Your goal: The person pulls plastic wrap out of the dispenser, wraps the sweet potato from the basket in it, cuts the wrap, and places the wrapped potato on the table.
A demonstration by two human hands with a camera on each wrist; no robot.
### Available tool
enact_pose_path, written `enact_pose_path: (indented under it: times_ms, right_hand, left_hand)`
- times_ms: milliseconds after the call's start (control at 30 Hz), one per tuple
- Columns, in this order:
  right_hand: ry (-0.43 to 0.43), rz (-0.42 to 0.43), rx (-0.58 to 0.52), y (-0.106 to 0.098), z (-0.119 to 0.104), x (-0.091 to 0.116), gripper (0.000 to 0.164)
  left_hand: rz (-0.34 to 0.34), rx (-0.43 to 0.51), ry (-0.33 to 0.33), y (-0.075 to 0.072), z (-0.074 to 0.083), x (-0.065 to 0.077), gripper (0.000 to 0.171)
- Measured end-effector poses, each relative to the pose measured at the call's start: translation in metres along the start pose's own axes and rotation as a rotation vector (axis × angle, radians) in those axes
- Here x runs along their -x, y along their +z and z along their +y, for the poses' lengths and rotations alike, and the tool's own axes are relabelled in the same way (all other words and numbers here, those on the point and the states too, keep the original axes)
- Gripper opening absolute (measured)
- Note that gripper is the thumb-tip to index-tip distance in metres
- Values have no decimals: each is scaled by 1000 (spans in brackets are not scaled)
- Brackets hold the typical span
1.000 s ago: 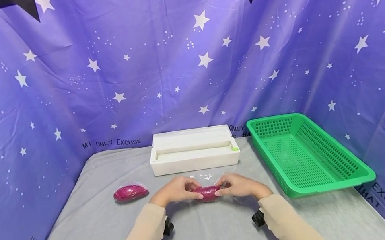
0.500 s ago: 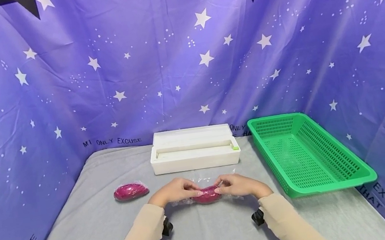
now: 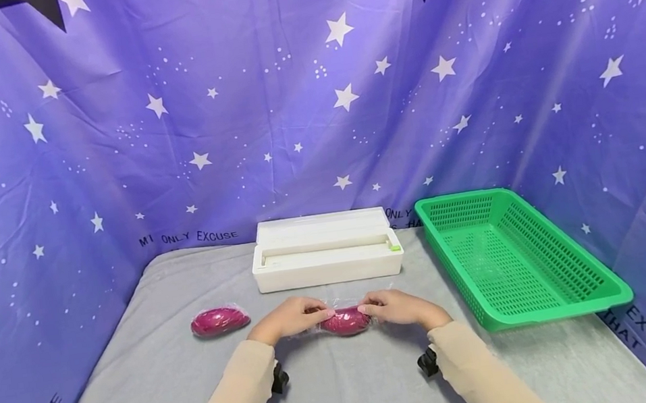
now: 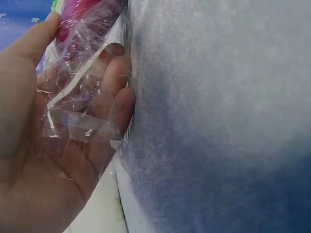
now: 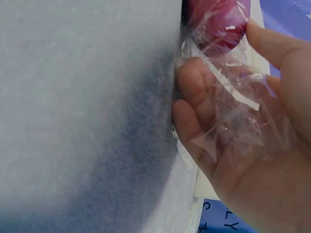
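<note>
In the head view a glossy magenta oblong (image 3: 346,322), like a sweet potato, lies crosswise in clear cling film (image 5: 238,121) at the middle of the table. My left hand (image 3: 292,316) holds its left end, thumb at the upper edge and fingers behind. At the right end my right hand (image 3: 398,306) grips it the same way. Both wrist views show loose, crumpled film across the palms, with the fingers curled around behind it. A second magenta oblong (image 3: 220,321), wrapped in film, lies to the left, apart from the hands.
Behind the hands stands a long white box (image 3: 329,271), its lid raised, with a pale roll inside and a green slider (image 3: 395,248) at its right end. A green slotted basket (image 3: 549,316) is at the right. Purple star-printed cloth (image 3: 261,101) surrounds the grey-covered table (image 3: 348,395).
The held oblong has shifted slightly away from the person and turned a little. Both thumbs have moved from its near face to its upper edge. The other things stay put.
</note>
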State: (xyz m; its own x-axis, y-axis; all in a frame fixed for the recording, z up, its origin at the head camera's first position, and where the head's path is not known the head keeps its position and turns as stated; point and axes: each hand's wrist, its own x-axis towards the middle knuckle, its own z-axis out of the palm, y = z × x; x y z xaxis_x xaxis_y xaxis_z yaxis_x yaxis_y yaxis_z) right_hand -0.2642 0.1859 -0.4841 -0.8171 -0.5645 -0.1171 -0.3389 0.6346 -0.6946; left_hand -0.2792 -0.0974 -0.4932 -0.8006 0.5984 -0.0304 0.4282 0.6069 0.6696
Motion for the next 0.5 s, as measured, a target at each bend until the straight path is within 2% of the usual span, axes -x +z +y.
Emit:
enact_pose_path:
  times_ms: [133,267,367,500]
  right_hand:
    - [11,5,20,0,-1,-1,30]
    - [25,-3,34,-1,-2,-1,30]
    - [29,-4,37,0,-3,0,30]
    - [42,1,18,0,-3,-1,29]
  left_hand:
    - [5,-25,-28,-1,2,1,39]
    - [-14,5,-60,-2,3,3,41]
    - [-23,-8,-43,-2,3,4,41]
    - [-2,-70,-2,-2,2,3,38]
